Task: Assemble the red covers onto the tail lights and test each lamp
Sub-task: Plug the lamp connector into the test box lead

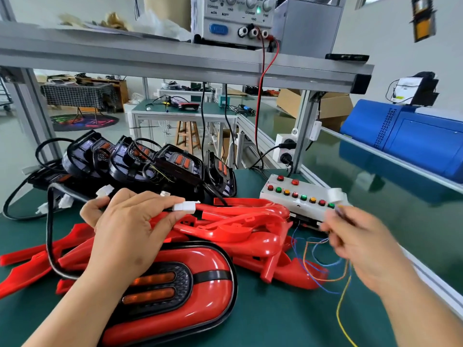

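At centre left, black tail lights (pixel 140 159) stand in a row behind the left hand (pixel 125 229), which pinches a white plug (pixel 185 206) on a black cable (pixel 48 234). At lower centre lies a red-covered tail light (pixel 200 291), in front of loose red covers (pixel 238 229). Right of centre, the blurred right hand (pixel 360 241) pinches a second white plug (pixel 335 195) near the button box (pixel 300 191).

Electronics workshop: power supply (pixel 238 18), aluminium-frame benches (pixel 185 113).

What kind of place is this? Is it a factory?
Probably a small factory workshop where tail lights get assembled and tested: a pile of red covers, a row of black lamp bodies, a button test box and a bench power supply.
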`<state>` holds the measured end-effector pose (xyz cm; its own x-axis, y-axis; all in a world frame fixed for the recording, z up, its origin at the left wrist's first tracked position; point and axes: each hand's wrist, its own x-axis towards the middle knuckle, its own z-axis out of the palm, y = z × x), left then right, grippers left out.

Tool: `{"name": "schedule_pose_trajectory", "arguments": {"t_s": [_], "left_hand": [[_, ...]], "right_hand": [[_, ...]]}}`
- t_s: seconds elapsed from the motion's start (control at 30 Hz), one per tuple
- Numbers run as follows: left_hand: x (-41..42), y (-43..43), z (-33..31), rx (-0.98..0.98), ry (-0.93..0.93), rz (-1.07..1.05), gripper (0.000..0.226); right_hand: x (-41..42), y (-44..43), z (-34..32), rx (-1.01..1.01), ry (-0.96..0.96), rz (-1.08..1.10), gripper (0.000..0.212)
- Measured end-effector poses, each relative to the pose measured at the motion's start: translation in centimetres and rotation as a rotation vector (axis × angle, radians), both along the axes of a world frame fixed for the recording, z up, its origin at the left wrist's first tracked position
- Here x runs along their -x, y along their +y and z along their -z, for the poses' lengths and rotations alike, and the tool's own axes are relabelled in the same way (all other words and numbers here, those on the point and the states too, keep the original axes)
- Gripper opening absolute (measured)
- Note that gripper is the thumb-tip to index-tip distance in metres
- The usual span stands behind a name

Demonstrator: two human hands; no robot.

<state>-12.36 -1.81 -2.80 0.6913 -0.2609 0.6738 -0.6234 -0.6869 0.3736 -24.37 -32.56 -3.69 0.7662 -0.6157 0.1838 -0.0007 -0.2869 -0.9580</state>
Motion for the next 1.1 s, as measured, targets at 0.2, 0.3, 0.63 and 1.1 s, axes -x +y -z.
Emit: {"name": "schedule_pose_trajectory", "arguments": {"t_s": [0.2, 0.3, 0.63, 1.1], "left_hand": [[-0.1, 0.2, 0.2, 0.007, 0.033, 0.026, 0.042], [-0.1, 0.2, 0.2, -0.002, 0.035, 0.026, 0.041], [-0.1, 0.0, 0.5, -0.045, 0.020, -0.001, 0.038], [-0.3, 0.0, 0.3, 0.057, 0.078, 0.061, 0.024]], "right_hand": [[-5.2, 3.9, -0.2, 0.705, 0.636, -0.202, 0.047], [-6.9, 5.7, 1.2, 0.745, 0.677, -0.145, 0.043], [-9.9, 8.6, 3.1, 0.629, 0.584, -0.133, 0.052], [-5.7, 8.4, 0.4, 0.900, 0.093, -0.259, 0.031]]}}
